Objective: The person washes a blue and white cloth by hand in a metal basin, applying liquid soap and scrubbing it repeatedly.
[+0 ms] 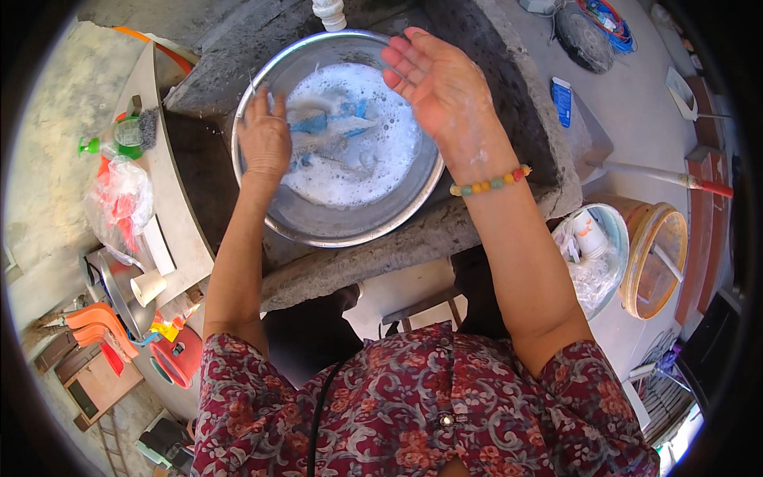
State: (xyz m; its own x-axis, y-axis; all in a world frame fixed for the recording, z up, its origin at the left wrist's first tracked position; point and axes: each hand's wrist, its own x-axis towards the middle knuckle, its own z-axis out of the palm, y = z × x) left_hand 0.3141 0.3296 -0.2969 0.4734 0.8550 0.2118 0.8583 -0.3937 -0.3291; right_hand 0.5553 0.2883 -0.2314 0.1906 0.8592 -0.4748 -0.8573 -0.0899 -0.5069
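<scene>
A round metal basin [334, 229] sits in a rough concrete sink [381, 274]. Foamy water [357, 185] fills its middle, and blue cloth [313, 123] breaks through the suds in several places. Over the basin's left side is my left hand [265, 134], back facing up and fingers spread, with nothing seen in it. My right hand [444, 83] is raised above the right side, palm turned up and fingers loosely bent, also without anything in it. Wet suds streak its wrist, where a beaded bracelet [492, 183] sits. How much cloth lies under the foam is hidden.
A white pipe [329, 13] comes down at the basin's far rim. On the left ledge are a green pump bottle [122, 138], a plastic bag [122, 203] and a paper cup [148, 288]. Two buckets, one lined with plastic [590, 286] and one yellowish [656, 262], stand right.
</scene>
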